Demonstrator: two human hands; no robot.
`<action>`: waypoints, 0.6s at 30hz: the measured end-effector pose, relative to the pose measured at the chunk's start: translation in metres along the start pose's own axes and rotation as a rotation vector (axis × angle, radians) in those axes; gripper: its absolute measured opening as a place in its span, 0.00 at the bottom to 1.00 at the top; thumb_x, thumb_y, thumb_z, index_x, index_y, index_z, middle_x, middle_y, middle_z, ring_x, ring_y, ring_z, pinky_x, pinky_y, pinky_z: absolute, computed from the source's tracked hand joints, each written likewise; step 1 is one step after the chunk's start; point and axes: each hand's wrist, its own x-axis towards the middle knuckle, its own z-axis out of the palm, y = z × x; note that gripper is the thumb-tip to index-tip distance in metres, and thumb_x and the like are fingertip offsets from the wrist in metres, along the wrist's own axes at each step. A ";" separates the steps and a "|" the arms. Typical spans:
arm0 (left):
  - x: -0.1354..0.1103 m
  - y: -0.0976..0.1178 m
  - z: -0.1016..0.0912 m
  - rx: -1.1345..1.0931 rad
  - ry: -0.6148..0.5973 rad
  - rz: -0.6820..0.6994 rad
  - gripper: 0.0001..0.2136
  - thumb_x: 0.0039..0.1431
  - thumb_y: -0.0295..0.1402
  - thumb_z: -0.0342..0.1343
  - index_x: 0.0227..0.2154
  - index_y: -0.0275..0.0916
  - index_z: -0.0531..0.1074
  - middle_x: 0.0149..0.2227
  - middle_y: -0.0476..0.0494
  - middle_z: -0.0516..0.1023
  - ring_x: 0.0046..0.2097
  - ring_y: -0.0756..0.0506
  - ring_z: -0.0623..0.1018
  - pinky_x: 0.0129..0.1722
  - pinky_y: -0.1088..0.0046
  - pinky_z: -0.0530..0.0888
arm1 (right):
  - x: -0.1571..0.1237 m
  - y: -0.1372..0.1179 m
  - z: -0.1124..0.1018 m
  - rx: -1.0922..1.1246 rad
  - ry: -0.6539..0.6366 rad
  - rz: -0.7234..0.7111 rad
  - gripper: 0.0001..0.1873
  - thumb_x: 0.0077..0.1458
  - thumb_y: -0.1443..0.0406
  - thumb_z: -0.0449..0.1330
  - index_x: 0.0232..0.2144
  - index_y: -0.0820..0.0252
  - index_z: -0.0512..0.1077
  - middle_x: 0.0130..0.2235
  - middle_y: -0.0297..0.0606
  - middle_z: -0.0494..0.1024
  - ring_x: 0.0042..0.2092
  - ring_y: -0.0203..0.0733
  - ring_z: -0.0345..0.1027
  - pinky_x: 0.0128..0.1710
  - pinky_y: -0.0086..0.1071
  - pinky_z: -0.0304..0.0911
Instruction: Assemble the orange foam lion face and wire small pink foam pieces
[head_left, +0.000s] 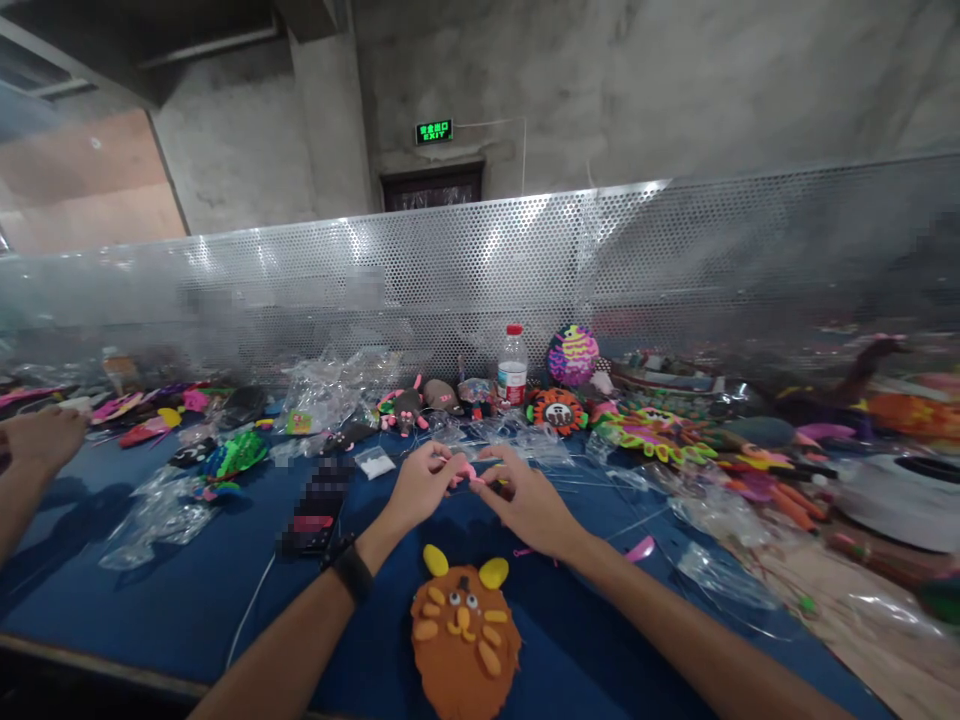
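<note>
Both my hands are raised over the middle of the blue table, close together, with pink modelling clay (466, 472) between their fingertips. My left hand (426, 482), below a dark wristband (349, 570), pinches the clay from the left. From the right, my right hand (525, 497) pinches it too, thumb against fingers. Nearer to me lies an orange-brown clay animal face (465, 640) with yellow ears, white eyes, and orange and yellow whisker strips. A pink plastic tool (640, 549) rests to the right of my right hand. The clay's exact shape is partly hidden by my fingers.
A dark phone (315, 510) with a cable lies left of my hands. Behind are clear plastic bags (330, 385), a red-capped bottle (513, 368) and several colourful clay figures (574, 355). A perforated metal screen (450, 270) borders the back. Another person's hand (45, 437) reaches in at left.
</note>
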 end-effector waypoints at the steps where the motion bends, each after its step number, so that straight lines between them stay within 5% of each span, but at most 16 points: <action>1: -0.001 0.000 0.000 0.020 -0.020 0.012 0.18 0.50 0.50 0.56 0.27 0.39 0.64 0.22 0.50 0.74 0.22 0.51 0.72 0.23 0.77 0.68 | 0.000 -0.001 0.000 0.002 -0.009 0.005 0.19 0.55 0.57 0.54 0.48 0.55 0.62 0.33 0.32 0.80 0.24 0.38 0.70 0.25 0.31 0.61; 9: -0.006 0.005 0.004 -0.012 -0.155 0.031 0.17 0.49 0.48 0.58 0.26 0.38 0.65 0.22 0.50 0.72 0.24 0.50 0.72 0.25 0.76 0.69 | 0.002 -0.004 -0.005 -0.137 -0.003 -0.022 0.12 0.54 0.61 0.54 0.40 0.50 0.74 0.29 0.30 0.80 0.27 0.38 0.71 0.27 0.29 0.59; 18: 0.000 -0.001 0.001 -0.003 -0.125 0.040 0.16 0.49 0.46 0.58 0.31 0.37 0.69 0.28 0.47 0.74 0.28 0.49 0.74 0.22 0.78 0.68 | 0.003 -0.002 -0.004 -0.148 0.033 -0.051 0.11 0.55 0.57 0.55 0.33 0.52 0.76 0.30 0.32 0.80 0.30 0.40 0.72 0.28 0.30 0.60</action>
